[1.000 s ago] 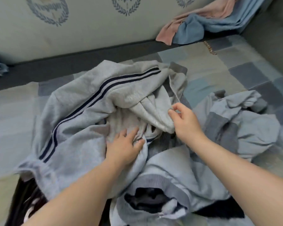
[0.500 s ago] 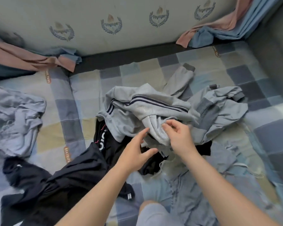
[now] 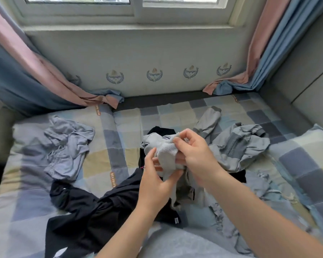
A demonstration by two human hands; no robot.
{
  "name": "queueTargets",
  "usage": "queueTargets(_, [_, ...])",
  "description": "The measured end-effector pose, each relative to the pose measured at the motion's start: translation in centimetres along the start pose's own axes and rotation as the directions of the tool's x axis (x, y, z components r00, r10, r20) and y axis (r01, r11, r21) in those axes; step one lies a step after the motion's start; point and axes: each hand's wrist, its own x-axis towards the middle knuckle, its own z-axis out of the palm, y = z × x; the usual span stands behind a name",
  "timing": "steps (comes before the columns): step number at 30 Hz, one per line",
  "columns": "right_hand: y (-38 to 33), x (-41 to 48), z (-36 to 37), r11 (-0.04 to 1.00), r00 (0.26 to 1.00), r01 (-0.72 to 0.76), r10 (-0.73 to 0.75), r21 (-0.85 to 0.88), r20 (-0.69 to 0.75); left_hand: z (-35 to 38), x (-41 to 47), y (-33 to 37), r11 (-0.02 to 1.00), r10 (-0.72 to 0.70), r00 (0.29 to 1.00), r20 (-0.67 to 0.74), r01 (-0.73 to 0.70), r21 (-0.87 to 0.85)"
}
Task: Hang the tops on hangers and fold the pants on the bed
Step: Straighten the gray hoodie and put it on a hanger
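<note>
Both hands hold up a grey garment with dark stripes (image 3: 165, 153) over the middle of the bed. My right hand (image 3: 194, 155) pinches its ribbed cuff at the top, and my left hand (image 3: 155, 175) grips the fabric just below. The rest of the garment hangs down behind my hands. A grey leg or sleeve (image 3: 208, 119) of it lies stretched toward the wall. Black clothing (image 3: 86, 215) lies crumpled under my left arm.
The checked bedsheet (image 3: 119, 131) carries a light blue-grey garment (image 3: 67, 148) at the left and a grey garment (image 3: 239, 148) at the right. A pillow (image 3: 306, 159) lies at the right edge. Pink and blue curtains (image 3: 254, 53) hang by the window; a grey headboard (image 3: 306, 71) stands at the right.
The view has pulled back and up from the pile. Both hands lifted the grey cuff off the heap, and my left hand closed on the fabric.
</note>
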Motion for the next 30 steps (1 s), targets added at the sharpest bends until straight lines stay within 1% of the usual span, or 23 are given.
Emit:
queueTargets(4, [-1.3, -3.5, 4.4, 0.982, 0.996, 0.042, -0.027, 0.182, -0.084, -4.5, -1.4, -0.3, 0.995, -0.008, 0.999, 0.045, 0.003, 0.103])
queueTargets(7, [-2.6, -5.7, 5.9, 0.927, 0.99, 0.089, -0.042, 0.363, -0.136, -6.2, -2.8, -1.0, 0.976, -0.015, 0.999, 0.032, 0.008, 0.217])
queueTargets(9, [-3.3, -7.3, 6.3, 0.887, 0.983, 0.125, -0.049, 0.445, -0.178, -7.4, -3.1, -1.6, 0.942, -0.062, 0.998, 0.026, 0.05, 0.331])
queueTargets(12, [-3.8, -9.6, 6.0, 0.825, 0.966, 0.188, -0.056, 0.533, -0.253, -8.3, -3.4, -2.2, 0.863, -0.182, 0.977, 0.113, 0.103, 0.495])
queueTargets(14, [-3.4, -11.2, 4.9, 0.788, 0.942, 0.233, -0.038, 0.57, -0.334, -8.3, -4.0, -2.0, 0.845, -0.207, 0.964, 0.165, 0.091, 0.527])
queueTargets(17, [-1.6, -13.6, 2.1, 0.792, 0.884, 0.283, 0.003, 0.541, -0.468, -7.3, -5.4, -1.1, 0.906, -0.169, 0.956, 0.238, 0.056, 0.42])
queueTargets(21, [2.6, -17.5, -3.1, 0.859, 0.79, 0.302, 0.018, 0.414, -0.613, -3.8, -8.9, 1.3, 0.956, -0.147, 0.948, 0.283, 0.063, 0.286])
queueTargets(23, [5.4, -19.9, -6.1, 0.903, 0.746, 0.297, -0.016, 0.311, -0.666, -1.4, -10.9, 2.7, 0.97, -0.119, 0.948, 0.294, 0.049, 0.237])
queueTargets(25, [8.1, -22.8, -9.0, 0.957, 0.715, 0.238, -0.059, 0.163, -0.697, 1.3, -12.8, 3.8, 0.968, -0.097, 0.945, 0.314, 0.015, 0.252])
queueTargets(26, [9.0, -24.4, -10.3, 0.974, 0.728, 0.195, -0.067, 0.112, -0.682, 2.6, -14.0, 4.3, 0.961, -0.106, 0.942, 0.319, 0.014, 0.277])
queueTargets(27, [9.8, -26.1, -11.5, 0.98, 0.755, 0.172, -0.067, 0.099, -0.652, 3.8, -15.3, 5.0, 0.954, -0.123, 0.94, 0.319, 0.023, 0.3])
queueTargets(30, [10.6, -31.2, -14.6, 0.985, 0.833, 0.139, -0.06, 0.102, -0.551, 6.2, -19.8, 8.3, 0.948, -0.164, 0.95, 0.264, 0.078, 0.309])
